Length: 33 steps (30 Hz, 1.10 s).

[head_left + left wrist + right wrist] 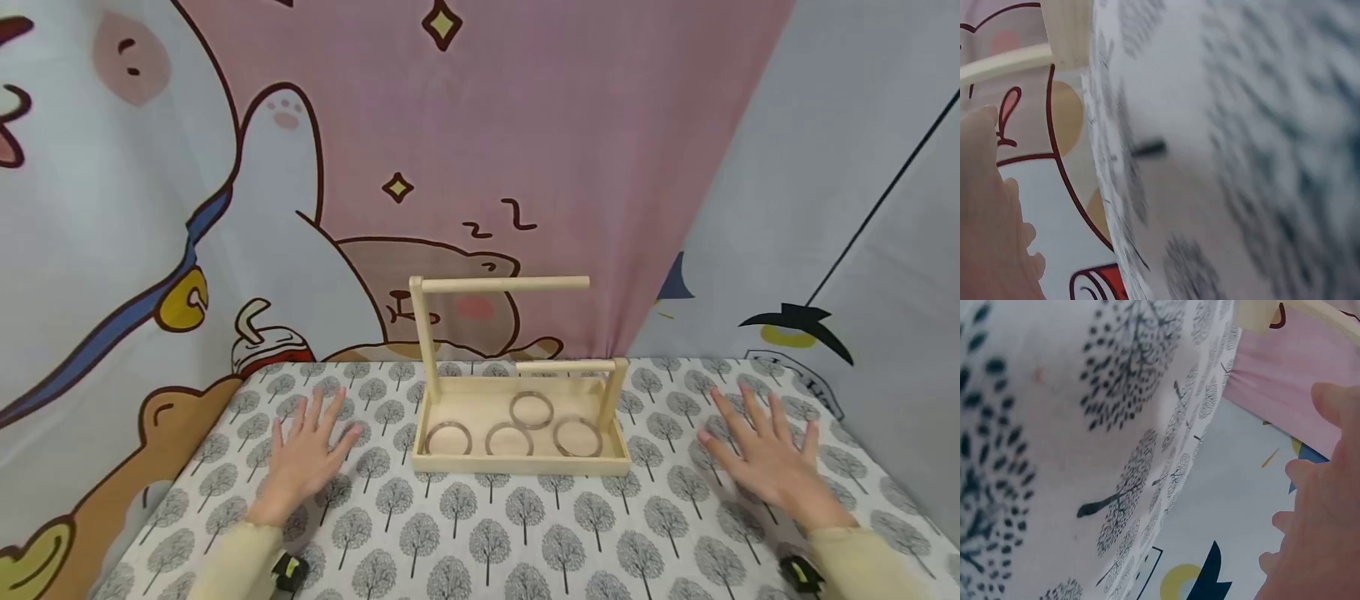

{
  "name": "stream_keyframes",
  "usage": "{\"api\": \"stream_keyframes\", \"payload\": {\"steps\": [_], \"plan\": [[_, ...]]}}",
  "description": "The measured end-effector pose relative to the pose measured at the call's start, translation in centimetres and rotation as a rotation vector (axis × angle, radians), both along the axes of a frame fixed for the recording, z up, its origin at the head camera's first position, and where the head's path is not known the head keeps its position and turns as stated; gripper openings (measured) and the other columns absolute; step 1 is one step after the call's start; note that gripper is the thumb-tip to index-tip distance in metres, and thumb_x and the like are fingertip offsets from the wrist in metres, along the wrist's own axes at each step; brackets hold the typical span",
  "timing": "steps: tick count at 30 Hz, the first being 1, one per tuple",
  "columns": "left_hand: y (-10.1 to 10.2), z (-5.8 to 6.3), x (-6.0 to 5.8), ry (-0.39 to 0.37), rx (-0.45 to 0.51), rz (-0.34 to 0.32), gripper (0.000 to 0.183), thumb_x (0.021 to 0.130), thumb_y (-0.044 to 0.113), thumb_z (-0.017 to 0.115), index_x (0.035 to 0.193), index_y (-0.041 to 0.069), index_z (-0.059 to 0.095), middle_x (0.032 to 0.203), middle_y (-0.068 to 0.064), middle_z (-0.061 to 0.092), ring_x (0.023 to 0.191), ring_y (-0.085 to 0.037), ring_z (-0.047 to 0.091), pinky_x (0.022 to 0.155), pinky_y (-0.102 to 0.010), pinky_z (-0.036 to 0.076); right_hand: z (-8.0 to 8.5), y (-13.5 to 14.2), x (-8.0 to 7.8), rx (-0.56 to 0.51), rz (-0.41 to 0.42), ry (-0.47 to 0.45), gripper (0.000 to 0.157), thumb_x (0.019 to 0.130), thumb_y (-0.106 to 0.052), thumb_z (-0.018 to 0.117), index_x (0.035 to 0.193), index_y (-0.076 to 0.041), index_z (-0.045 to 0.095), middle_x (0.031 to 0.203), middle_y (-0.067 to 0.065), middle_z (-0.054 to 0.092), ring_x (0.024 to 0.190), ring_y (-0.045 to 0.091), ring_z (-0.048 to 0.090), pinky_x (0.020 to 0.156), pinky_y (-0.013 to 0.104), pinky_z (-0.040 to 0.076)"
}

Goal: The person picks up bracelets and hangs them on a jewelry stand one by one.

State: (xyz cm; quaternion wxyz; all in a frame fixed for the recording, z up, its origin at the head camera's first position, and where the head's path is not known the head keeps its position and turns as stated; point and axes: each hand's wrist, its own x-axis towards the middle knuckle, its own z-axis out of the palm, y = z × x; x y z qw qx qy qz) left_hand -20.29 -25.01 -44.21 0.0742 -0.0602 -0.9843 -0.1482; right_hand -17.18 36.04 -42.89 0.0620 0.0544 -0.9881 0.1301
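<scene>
A light wooden stand (521, 465) has a shallow tray base, with a tall post and long crossbar (502, 284) on the left and a shorter post and crossbar (566, 366) on the right. Several thin brownish bangles (532, 394) lie flat in the tray; both crossbars are bare. To the left of the stand my left hand (303, 454) is spread palm down, holding nothing. My right hand (765, 454), fingers likewise spread, is off to the right of the stand. Each wrist view catches its hand from the side, the left hand (991, 219) and the right hand (1322, 506).
A white cloth (450, 533) printed with grey trees covers the table. Behind it hangs a cartoon-patterned curtain (570, 150), close to the table's back edge and along both sides. Small dark devices (290, 572) are strapped at both wrists.
</scene>
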Motion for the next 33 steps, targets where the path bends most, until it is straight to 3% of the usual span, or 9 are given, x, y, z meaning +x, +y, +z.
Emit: {"api": "stream_keyframes", "payload": {"steps": [3, 7, 12, 16, 22, 29, 33], "plan": [[1.0, 0.3, -0.2, 0.008, 0.041, -0.021, 0.074, 0.099, 0.058, 0.034, 0.157, 0.016, 0.013, 0.159, -0.021, 0.003, 0.143, -0.043, 0.001, 0.106, -0.067, -0.009, 0.0, -0.2, -0.1, -0.049, 0.027, 0.042, 0.075, 0.101, -0.047, 0.042, 0.157, -0.021, 0.000, 0.157, 0.015, -0.020, 0.136, 0.041, -0.029, 0.088, 0.063, -0.034], [2.9, 0.2, -0.4, 0.002, 0.121, -0.062, 0.072, 0.101, 0.054, 0.034, 0.156, 0.012, 0.015, 0.159, -0.021, 0.006, 0.143, -0.043, 0.004, 0.105, -0.070, -0.004, -0.3, -0.6, 0.0, -0.140, 0.076, 0.113, 0.069, 0.102, -0.037, 0.045, 0.157, -0.016, 0.008, 0.157, 0.027, -0.005, 0.139, 0.048, -0.017, 0.094, 0.070, -0.025], [4.9, -0.1, -0.4, -0.017, 0.193, -0.137, 0.071, 0.101, 0.050, 0.037, 0.156, 0.011, 0.013, 0.158, -0.021, 0.009, 0.143, -0.042, 0.010, 0.106, -0.070, 0.003, -0.1, -1.3, -0.1, -0.214, 0.128, 0.194, 0.065, 0.101, -0.028, 0.049, 0.155, -0.009, 0.019, 0.145, 0.040, 0.018, 0.136, 0.057, -0.002, 0.096, 0.077, -0.011], [6.4, -0.2, -0.6, -0.035, 0.219, -0.186, 0.072, 0.101, 0.049, 0.039, 0.156, 0.012, 0.011, 0.158, -0.020, 0.009, 0.143, -0.041, 0.013, 0.107, -0.069, 0.005, 0.2, -1.8, 0.0, -0.247, 0.158, 0.231, 0.063, 0.099, -0.024, 0.052, 0.151, -0.002, 0.025, 0.138, 0.042, 0.026, 0.131, 0.062, 0.012, 0.092, 0.082, 0.002], [7.7, -0.3, -1.4, -0.071, 0.209, -0.221, 0.074, 0.100, 0.052, 0.038, 0.157, 0.016, 0.007, 0.158, -0.017, 0.007, 0.142, -0.040, 0.014, 0.109, -0.066, 0.003, 0.3, -2.6, 0.0, -0.295, 0.155, 0.195, 0.064, 0.099, -0.023, 0.054, 0.151, 0.000, 0.025, 0.139, 0.043, 0.024, 0.128, 0.064, 0.015, 0.091, 0.081, 0.009], [8.6, -0.4, -2.4, -0.109, 0.217, -0.267, 0.076, 0.100, 0.053, 0.040, 0.156, 0.011, 0.009, 0.158, -0.018, 0.012, 0.142, -0.040, 0.017, 0.109, -0.066, 0.005, 0.5, -3.7, 0.0, -0.324, 0.141, 0.128, 0.064, 0.099, -0.026, 0.055, 0.151, -0.003, 0.025, 0.143, 0.043, 0.019, 0.134, 0.060, 0.006, 0.087, 0.083, 0.016], [9.2, -0.4, -2.6, -0.133, 0.222, -0.301, 0.077, 0.100, 0.051, 0.042, 0.156, 0.011, 0.006, 0.158, -0.017, 0.013, 0.142, -0.039, 0.017, 0.109, -0.066, 0.004, 0.6, -4.4, 0.3, -0.326, 0.163, 0.116, 0.065, 0.099, -0.024, 0.057, 0.152, -0.005, 0.025, 0.143, 0.038, 0.025, 0.128, 0.059, 0.023, 0.082, 0.079, 0.028]]}}
